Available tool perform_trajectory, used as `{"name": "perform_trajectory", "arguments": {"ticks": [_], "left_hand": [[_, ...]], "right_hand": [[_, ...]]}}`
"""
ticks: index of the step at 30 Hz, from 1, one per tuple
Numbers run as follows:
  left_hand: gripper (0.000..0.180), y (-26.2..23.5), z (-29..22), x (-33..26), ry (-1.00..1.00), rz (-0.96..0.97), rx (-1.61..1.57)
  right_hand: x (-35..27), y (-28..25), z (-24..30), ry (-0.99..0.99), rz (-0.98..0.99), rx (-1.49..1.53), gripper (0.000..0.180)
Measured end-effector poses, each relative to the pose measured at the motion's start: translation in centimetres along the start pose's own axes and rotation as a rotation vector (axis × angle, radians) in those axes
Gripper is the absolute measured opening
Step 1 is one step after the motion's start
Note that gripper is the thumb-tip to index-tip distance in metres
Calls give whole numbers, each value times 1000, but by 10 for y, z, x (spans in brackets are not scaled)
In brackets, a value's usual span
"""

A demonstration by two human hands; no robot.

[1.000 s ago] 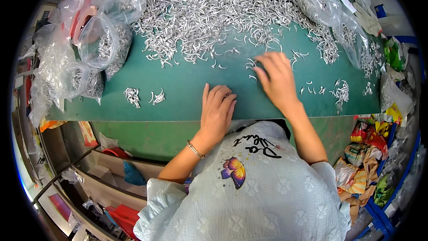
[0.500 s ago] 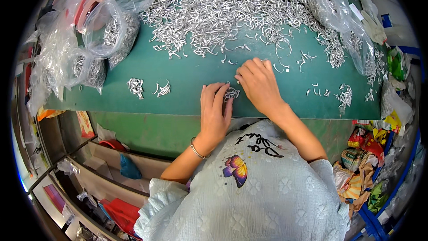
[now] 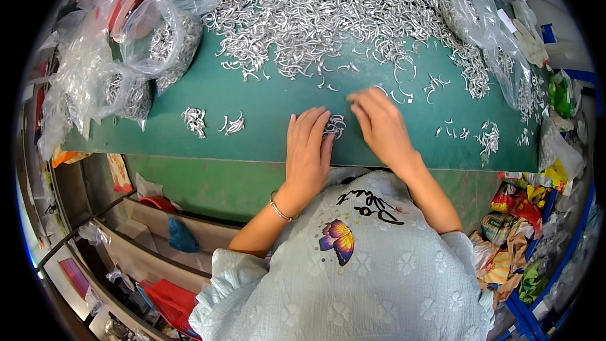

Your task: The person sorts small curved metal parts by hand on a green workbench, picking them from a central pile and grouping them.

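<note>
My left hand (image 3: 308, 142) rests on the green tabletop (image 3: 265, 142), its fingers stretched out and its thumb apart. Beside its fingertips and thumb lies a small heap of curved silver metal pieces (image 3: 336, 126), partly hidden by the hand. To the right of that heap, my right hand (image 3: 383, 129) is raised with bent fingers. Motion smears its fingertips, so I cannot make out whether it holds anything. Beyond both hands spreads a big pile of the same silver pieces (image 3: 315, 19).
Smaller clusters of silver pieces lie at the left (image 3: 194, 122) and right (image 3: 488, 139). Clear plastic bags (image 3: 82, 82) with pieces stand at the left, near a pink tape roll (image 3: 129, 9). Another plastic bag (image 3: 470, 0) lies far right. Shelving (image 3: 170, 240) is below left.
My right hand has shifted slightly right, away from the small heap. My left fingers have straightened and drawn together, leaving more of the heap showing.
</note>
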State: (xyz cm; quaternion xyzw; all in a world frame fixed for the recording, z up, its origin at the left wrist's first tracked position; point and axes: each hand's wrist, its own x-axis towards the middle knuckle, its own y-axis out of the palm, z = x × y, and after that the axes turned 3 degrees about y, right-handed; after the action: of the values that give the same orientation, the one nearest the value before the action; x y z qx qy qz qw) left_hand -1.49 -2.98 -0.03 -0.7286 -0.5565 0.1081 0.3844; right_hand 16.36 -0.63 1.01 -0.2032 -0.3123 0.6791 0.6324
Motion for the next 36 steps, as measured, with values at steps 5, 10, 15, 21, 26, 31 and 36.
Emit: {"name": "perform_trajectory", "arguments": {"ticks": [5,10,15,21,26,31,36], "left_hand": [[48,2,-8,-5,-38,-41,-51],[48,-1,-2,-11,-102,-95,-137],[48,6,-2,-6,-4,59,-26],[34,11,-4,-4,41,104,-16],[31,16,-2,-4,40,60,-39],[30,17,-4,0,54,49,-19],[31,19,5,-8,37,4,-21]], "right_hand": [[30,20,-4,-169,-78,-176,15],[0,6,-2,-76,130,-36,11],[42,-1,-14,-106,-170,-213,13],[29,-5,-24,-63,15,-264,17],[40,-13,-11,7,-7,-11,13],[56,7,-21,-163,-50,-266,10],[31,-3,-5,-220,211,-155,9]]}}
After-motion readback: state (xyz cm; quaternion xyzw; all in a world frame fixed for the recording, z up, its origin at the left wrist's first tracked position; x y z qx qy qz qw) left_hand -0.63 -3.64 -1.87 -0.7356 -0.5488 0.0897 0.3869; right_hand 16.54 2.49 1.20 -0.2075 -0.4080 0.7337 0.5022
